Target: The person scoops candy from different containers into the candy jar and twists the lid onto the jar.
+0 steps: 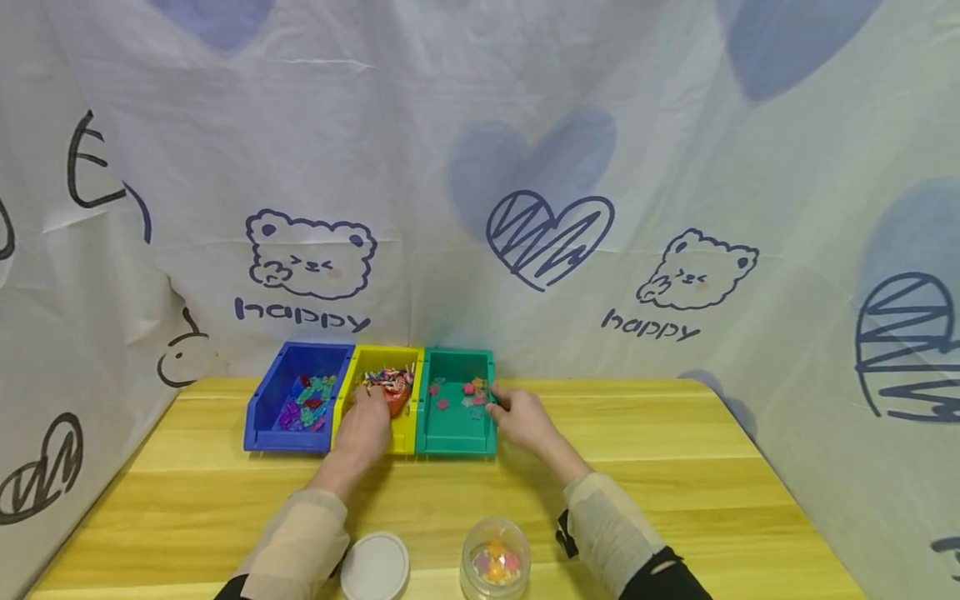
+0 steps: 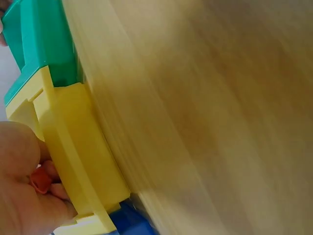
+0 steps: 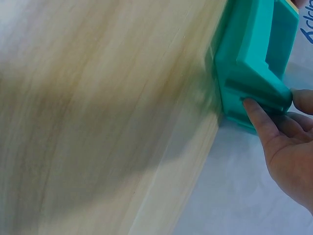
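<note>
My left hand (image 1: 365, 427) reaches into the yellow bin (image 1: 403, 439) and curls its fingers round a red scoop-like tool (image 1: 397, 403). One red end of it shows between the fingers in the left wrist view; its full shape is hidden. Small multicoloured striped pieces (image 1: 390, 378) lie in the yellow bin around it. My right hand (image 1: 523, 419) grips the right side of the green bin (image 1: 457, 435), thumb at the rim and fingers against the outer wall. Several small pink, orange and pale pieces (image 1: 474, 389) are scattered inside the green bin.
To the left, a blue bin (image 1: 288, 440) holds purple, teal and red translucent pieces (image 1: 309, 402). Nearer me stand a clear jar (image 1: 495, 575) with colourful pieces and a white round lid (image 1: 375, 567). A printed cloth (image 1: 420, 167) hangs behind the wooden table (image 1: 637, 483).
</note>
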Demonstrator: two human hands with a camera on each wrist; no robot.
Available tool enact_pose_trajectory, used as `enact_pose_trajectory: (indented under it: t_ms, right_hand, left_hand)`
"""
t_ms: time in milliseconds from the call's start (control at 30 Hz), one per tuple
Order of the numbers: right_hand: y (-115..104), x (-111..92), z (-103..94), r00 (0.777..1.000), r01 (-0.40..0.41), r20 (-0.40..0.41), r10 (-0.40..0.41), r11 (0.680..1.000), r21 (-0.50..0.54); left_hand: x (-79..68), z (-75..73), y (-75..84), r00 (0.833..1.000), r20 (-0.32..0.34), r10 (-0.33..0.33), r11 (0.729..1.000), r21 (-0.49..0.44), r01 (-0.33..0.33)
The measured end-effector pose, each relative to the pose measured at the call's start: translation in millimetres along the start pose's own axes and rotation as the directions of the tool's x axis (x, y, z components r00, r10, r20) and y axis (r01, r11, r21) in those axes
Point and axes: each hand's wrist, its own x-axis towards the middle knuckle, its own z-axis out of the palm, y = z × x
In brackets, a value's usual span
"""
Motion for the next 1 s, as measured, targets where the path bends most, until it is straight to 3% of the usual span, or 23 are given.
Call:
enact_pose_trajectory:
  t_ms: [167,367,733,1000]
  right_hand:
    - [-1,0,-0.5,1.0,0.005,-0.005,-0.005,1.0,0.004]
    - [-2,0,0.2,1.0,0.016,0.013,-0.016,0.999,0.031]
    - [1,1,2.9,1.0,0.021,0.02,-0.021,1.0,0.017]
    - [5,1,0.2,1.0,0.008,0.027,-0.009,1.0,0.022]
  left_hand:
    - [7.1,2.3,1.2,0.997,0.073,-0.04,0.999,-0.016,0.041]
    - [11.4,-2.3,-2.6,0.975,0.187,-0.118,0.983,-0.116,0.141]
    - [15.9,-5.7,-2.1,0.963,0.202,-0.179,0.962,-0.168,0.214]
    - [13.0,-3.9,-1.3,0.967,0.196,-0.164,0.955,-0.213,0.205]
